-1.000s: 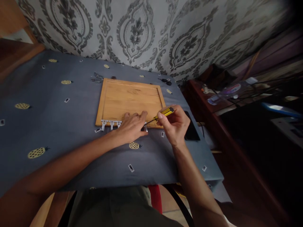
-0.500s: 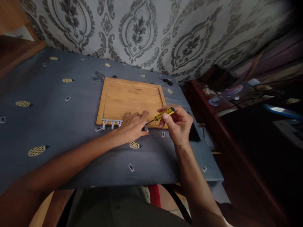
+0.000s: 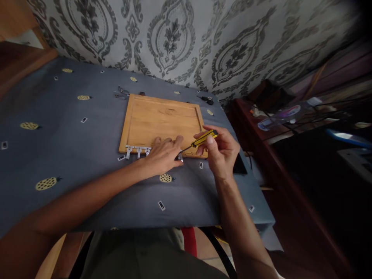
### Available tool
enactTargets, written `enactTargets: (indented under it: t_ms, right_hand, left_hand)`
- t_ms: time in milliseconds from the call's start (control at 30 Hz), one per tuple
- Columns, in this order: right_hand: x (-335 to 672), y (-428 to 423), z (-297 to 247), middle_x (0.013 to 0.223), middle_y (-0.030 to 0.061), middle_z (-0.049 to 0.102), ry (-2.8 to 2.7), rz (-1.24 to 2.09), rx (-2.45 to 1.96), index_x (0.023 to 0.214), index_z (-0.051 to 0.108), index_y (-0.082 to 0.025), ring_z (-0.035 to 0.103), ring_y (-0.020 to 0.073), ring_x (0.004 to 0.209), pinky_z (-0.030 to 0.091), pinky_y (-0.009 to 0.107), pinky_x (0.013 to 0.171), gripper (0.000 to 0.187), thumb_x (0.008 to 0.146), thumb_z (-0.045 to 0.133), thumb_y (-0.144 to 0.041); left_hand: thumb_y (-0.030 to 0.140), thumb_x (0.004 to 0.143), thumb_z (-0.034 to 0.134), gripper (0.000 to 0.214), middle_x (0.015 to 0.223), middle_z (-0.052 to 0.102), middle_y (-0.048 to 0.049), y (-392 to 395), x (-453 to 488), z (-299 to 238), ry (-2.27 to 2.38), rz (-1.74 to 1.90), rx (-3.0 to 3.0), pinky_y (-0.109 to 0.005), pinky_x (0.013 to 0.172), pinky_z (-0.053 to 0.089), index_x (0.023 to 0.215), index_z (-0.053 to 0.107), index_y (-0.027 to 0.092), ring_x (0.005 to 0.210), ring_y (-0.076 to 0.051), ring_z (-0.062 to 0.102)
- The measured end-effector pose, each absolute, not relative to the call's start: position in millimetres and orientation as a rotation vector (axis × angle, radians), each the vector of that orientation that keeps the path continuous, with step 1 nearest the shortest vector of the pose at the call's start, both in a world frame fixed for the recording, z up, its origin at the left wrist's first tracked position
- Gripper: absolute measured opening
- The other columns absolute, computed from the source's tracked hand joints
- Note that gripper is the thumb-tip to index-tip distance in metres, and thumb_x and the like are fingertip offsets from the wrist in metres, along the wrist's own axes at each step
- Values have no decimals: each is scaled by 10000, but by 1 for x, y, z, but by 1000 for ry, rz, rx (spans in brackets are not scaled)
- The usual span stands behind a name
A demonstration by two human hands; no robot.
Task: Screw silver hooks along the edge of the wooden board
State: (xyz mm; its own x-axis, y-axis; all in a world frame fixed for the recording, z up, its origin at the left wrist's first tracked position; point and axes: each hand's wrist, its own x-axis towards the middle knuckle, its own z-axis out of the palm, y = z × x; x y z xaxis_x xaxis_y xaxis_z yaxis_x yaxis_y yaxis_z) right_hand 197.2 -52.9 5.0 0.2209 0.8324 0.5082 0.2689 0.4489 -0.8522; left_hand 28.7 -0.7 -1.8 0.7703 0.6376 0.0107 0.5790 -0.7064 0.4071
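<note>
A framed wooden panel (image 3: 164, 118) lies flat on the cloth-covered table. Several metal hinges (image 3: 128, 152) stand in a row along its near edge, their arms jutting over it. My left hand (image 3: 164, 155) rests across that edge, fingers spread on the wood and thumb beside a partly hidden hinge (image 3: 180, 157). In my right hand (image 3: 222, 151) is a yellow-and-black screwdriver (image 3: 205, 138), pinched by its handle. Its shaft slants down left to the hinge by my left thumb; the tip's exact contact is hidden.
Behind the panel lie a clear-and-metal item (image 3: 122, 92), a small dark block (image 3: 142, 93) and a black-handled tool (image 3: 207, 100). A dark flat object (image 3: 240, 166) is partly behind my right wrist. To the right, a plastic bottle (image 3: 280, 117) lies on a reddish-brown surface (image 3: 261, 130).
My right hand and the screwdriver handle have shifted slightly right, and the fingers have turned a little on the handle. My left hand and the panel hold the same position.
</note>
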Motion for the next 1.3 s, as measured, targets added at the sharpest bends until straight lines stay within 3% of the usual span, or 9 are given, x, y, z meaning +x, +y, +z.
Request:
enactTargets:
  t_ms: [100,233,367,500,667,800,1033,1167,1300]
  right_hand:
    - [195,-53,7,898,8,773,-1303,473,-1094,933,699,-237,573,52,412,465,206,382,172,846,760,-373]
    - [192,-51,9,816,-19,774,-1245,445,-1121,772,569,-232,525,53,360,422,199,334,329,751,838,-422]
    - [195,-51,7,762,-23,761,-1256,474,-1112,848,579,-243,540,68,378,430,199,348,362,742,833,-477]
    - [200,-52,5,899,19,774,-1324,492,-1110,1083,689,-257,617,87,472,496,237,424,307,880,694,-488]
    - [198,-53,5,896,0,780,-1294,465,-1068,936,694,-246,570,61,405,457,217,378,193,839,766,-397]
    - [196,-52,7,818,-9,780,-1241,447,-1088,816,591,-234,531,59,355,421,206,337,294,777,819,-416]
    - [205,-53,4,925,18,771,-1340,555,-1088,1101,718,-263,601,77,465,518,246,444,296,873,715,-453]
    - [205,-51,5,864,-1,766,-1315,499,-1105,929,729,-245,548,62,398,471,229,376,245,815,774,-457]
    - [200,-46,7,814,-17,767,-1251,494,-1089,775,623,-233,513,49,366,416,199,328,324,734,840,-471]
  left_hand:
    - [308,868,738,543,1103,690,-150,-1,28,-2,930,215,2573,-458,939,402,1277,435,119,1081,-328,631]
    - [319,857,738,539,1082,691,-140,-1,28,-3,924,230,2576,-452,925,401,1261,433,135,1065,-326,626]
    - [324,854,741,556,1087,690,-142,-1,28,-4,930,230,2580,-444,921,400,1271,426,136,1071,-325,622]
    - [319,864,745,576,1110,685,-161,-1,28,-2,932,211,2570,-453,929,404,1296,426,110,1082,-334,626]
    - [323,871,740,553,1103,691,-152,-1,28,-2,932,217,2572,-463,944,402,1282,429,126,1097,-332,626]
    - [330,860,744,553,1088,696,-146,-1,28,-3,937,218,2583,-447,928,402,1268,425,135,1066,-321,631]
    - [324,866,735,553,1096,689,-146,0,28,-7,910,246,2587,-448,926,393,1274,419,124,1081,-328,623]
    - [322,871,717,540,1092,690,-138,1,28,-9,914,261,2584,-453,924,390,1274,408,138,1086,-331,616]
    - [342,878,712,557,1100,693,-142,2,29,-11,903,273,2593,-457,937,384,1288,396,135,1106,-328,608]
